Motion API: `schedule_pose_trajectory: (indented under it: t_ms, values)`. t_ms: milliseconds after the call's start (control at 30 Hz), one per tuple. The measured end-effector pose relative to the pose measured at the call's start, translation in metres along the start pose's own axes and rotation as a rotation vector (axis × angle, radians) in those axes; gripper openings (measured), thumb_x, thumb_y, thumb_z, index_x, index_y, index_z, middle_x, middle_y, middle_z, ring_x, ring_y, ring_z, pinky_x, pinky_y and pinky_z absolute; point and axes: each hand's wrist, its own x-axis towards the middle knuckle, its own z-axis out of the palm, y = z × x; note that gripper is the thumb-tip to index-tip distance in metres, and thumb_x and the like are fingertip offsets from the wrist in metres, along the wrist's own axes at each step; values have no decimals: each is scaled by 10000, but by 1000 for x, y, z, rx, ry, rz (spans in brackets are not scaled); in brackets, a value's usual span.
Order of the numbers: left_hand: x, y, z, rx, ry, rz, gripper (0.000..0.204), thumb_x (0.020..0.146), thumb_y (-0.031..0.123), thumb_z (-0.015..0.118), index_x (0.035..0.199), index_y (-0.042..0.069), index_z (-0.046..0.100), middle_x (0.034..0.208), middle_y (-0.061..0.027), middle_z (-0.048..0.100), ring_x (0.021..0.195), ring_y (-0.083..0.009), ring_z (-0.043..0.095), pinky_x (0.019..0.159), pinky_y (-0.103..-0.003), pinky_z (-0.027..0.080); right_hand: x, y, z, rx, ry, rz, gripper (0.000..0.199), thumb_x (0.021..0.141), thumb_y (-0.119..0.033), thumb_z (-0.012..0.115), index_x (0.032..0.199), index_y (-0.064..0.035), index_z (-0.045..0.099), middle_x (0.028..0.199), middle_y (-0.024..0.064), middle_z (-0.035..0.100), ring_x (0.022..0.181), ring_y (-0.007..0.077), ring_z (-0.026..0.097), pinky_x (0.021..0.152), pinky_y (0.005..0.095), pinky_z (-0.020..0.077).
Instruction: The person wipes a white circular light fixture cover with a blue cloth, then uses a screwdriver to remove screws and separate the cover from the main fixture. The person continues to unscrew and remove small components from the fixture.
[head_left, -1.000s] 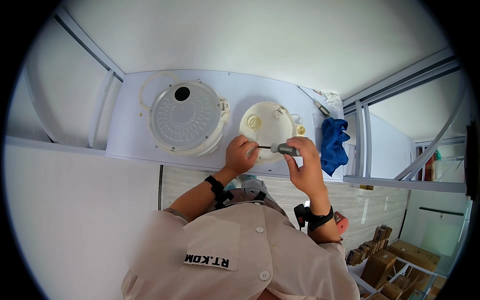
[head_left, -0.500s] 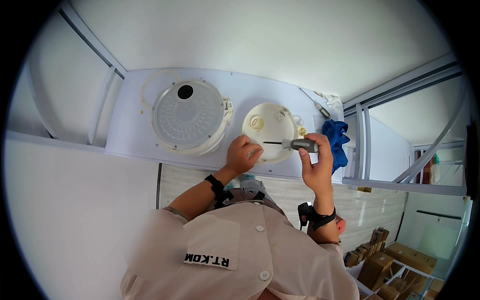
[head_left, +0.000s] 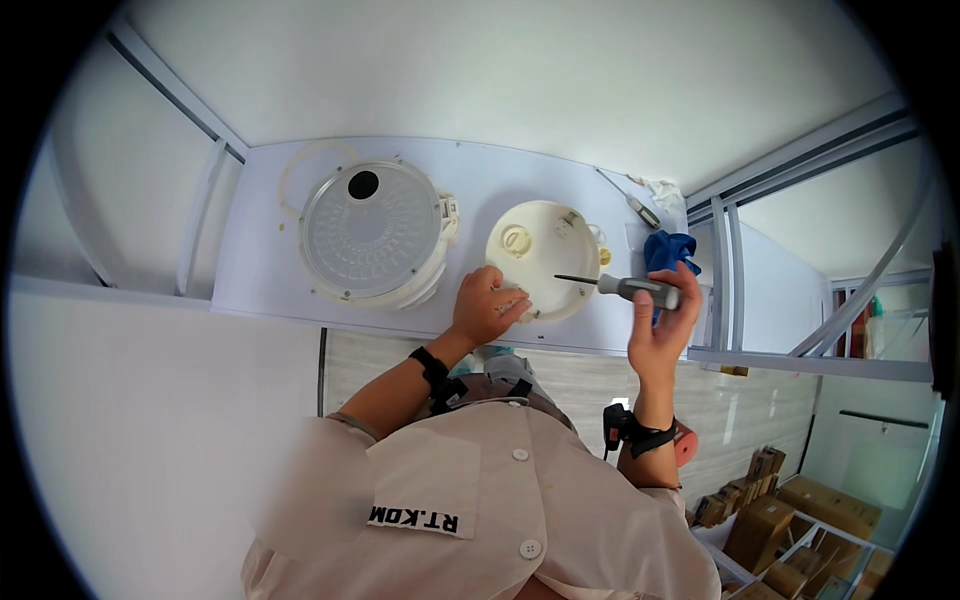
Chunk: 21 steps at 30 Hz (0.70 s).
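My left hand (head_left: 487, 305) rests on the near rim of a round cream plastic housing (head_left: 545, 255) on the white table (head_left: 260, 270), fingers curled over its edge. My right hand (head_left: 662, 325) grips a grey-handled screwdriver (head_left: 625, 288), held level with its dark shaft pointing left above the housing's right side. A larger round white appliance body (head_left: 372, 232) with a ribbed face and a dark hole lies left of the housing.
A blue cloth (head_left: 668, 250) and a second small tool (head_left: 640, 210) lie at the table's right end. A white ring (head_left: 300, 165) lies behind the large body. Metal frame rails (head_left: 725, 290) run along the right. Cardboard boxes (head_left: 790, 510) stand on the floor lower right.
My right hand has drawn the screwdriver to the right, off the cream housing, and lifted it. My left hand stays on the housing's near rim.
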Motion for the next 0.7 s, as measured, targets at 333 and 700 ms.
schedule_pose_trajectory:
  t_ms: [333, 700]
  values:
    - [-4, -4, 4, -91, 29, -52, 149, 852, 52, 686, 960, 49, 788, 886, -102, 535, 825, -291, 552, 717, -423, 449, 33, 17, -1, -379, -95, -154, 112, 886, -27, 767, 988, -51, 729, 898, 132, 672, 750, 336, 657, 663, 377, 528]
    - [-8, -11, 4, -173, 18, -59, 153, 822, 2, 671, 934, 29, 772, 978, -141, 573, 917, -336, 575, 799, -433, 472, 21, 97, 79, -837, -486, 55, 70, 923, -191, 708, 930, -132, 747, 1021, 108, 606, 830, 309, 715, 655, 447, 605]
